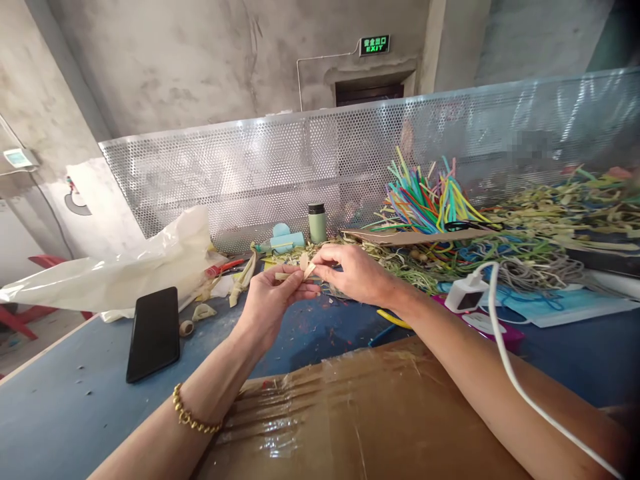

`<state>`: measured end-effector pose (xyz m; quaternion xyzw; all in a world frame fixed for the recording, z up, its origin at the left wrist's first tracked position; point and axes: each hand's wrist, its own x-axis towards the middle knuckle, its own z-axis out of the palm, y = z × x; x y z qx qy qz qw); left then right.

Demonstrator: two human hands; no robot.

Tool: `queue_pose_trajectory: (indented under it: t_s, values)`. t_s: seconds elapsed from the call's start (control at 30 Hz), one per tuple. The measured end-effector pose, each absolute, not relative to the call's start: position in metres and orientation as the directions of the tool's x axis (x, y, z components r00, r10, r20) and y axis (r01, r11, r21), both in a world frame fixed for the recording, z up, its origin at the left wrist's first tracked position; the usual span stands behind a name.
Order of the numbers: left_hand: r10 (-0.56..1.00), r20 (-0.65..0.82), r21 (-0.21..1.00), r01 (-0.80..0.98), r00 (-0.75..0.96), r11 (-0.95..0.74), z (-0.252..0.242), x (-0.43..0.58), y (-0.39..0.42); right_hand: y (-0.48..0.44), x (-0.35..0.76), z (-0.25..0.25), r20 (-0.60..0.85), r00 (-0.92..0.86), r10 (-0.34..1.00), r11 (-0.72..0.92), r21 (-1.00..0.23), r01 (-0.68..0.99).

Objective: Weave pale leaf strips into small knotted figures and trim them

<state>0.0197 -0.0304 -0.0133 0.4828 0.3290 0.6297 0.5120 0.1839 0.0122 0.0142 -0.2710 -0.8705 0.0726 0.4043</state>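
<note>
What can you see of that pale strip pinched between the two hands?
The pale beige flat strip is short and thin, like dried leaf or straw, though too small to be sure. It is held roughly level above the blue tabletop, one end poking leftward, a wider tip pointing up. The left hand grips it from below; the right hand pinches its right end. Nothing else touches it.

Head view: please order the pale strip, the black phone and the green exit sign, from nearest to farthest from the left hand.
1. Pale strip, pinched in the left hand itself.
2. Black phone, lying on the blue table to its left.
3. Green exit sign, high on the far wall.
</note>
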Motion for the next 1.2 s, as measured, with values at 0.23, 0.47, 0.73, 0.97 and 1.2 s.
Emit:
queue_pose_trajectory:
  t_s: [0.23,0.47,0.73,0.97,1.2]
  values:
    - [0.958,0.285,0.912,-0.299,-0.032,-0.282,-0.013,0.019,-0.032,0.01,0.18,0.01,0.734,-0.498,0.462,0.876,-0.292,0.383]
    - [0.958,0.287,0.933,-0.226,0.006,-0.279,-0.013,0.018,-0.031,0.01,0.174,0.003,0.778,-0.496,0.386,0.869,-0.126,0.478]
    - [0.959,0.275,0.957,-0.119,0.075,-0.265,-0.01,0.014,-0.033,0.007,0.175,0.006,0.73,-0.604,0.32,0.779,0.16,0.606]
    - [0.963,0.264,0.958,-0.127,0.048,-0.257,-0.006,0.013,-0.034,0.008,0.173,0.004,0.774,-0.532,0.343,0.834,0.008,0.551]
    - [0.975,0.217,0.948,-0.249,0.043,-0.2,-0.005,0.009,-0.032,0.023,0.177,0.001,0.675,-0.399,0.621,0.784,-0.537,0.311]
